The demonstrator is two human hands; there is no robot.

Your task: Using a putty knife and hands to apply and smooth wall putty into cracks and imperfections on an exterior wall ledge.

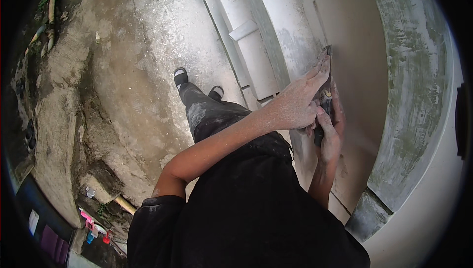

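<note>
Both hands are at a dark, long, narrow hand tool (327, 95), set against the pale smooth panel (362, 71) on my right. Its exact kind is hard to make out. My left hand (300, 103), coated in white dust, presses along its far part with some fingers stretched toward the tip. The other left fingers curl near its middle. My right hand (333, 132) is wrapped round the near end, thumb on top and fingers along the panel side. Much of the tool is covered by my fingers.
Left of the panel runs a white-dusted ledge (290, 27) beside grooved pale strips. A greenish, smeared band (414, 81) curves along the right. My sandalled feet stand on a dusty concrete floor (148, 61). Pipes (51, 9) and small colourful items (96, 228) lie at the left.
</note>
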